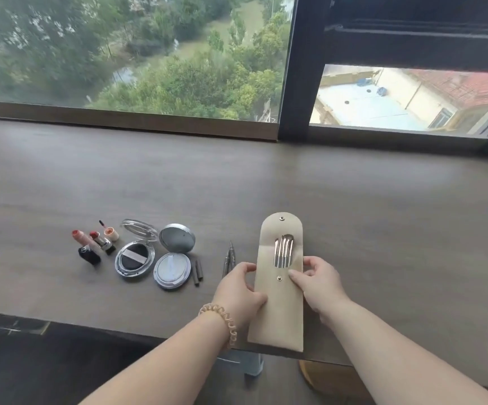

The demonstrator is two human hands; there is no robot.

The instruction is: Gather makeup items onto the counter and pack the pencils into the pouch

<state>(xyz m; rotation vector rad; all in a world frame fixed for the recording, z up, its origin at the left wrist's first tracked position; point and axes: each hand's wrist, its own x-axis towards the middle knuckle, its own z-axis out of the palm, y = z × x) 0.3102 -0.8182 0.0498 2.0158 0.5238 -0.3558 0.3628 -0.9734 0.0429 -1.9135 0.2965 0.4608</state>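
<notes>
A beige pouch (279,305) lies on the brown counter (383,217), its flap open and pointing away from me. Several slim metallic tools (282,252) poke out of its pocket. My left hand (238,293) grips the pouch's left edge, thumb on top. My right hand (318,283) holds the right edge, with fingers lying across the front near the snap. Two grey pencils (228,257) lie just left of the pouch, partly behind my left hand. Their dark caps (198,271) rest further left.
Left of the pencils sit two open compacts: a silver one (172,270) with its mirror lid and a clear one (134,260) with a black puff. Open lipsticks and small tubes (95,242) lie beyond. A window frame (295,83) backs the counter; the front edge is near my wrists.
</notes>
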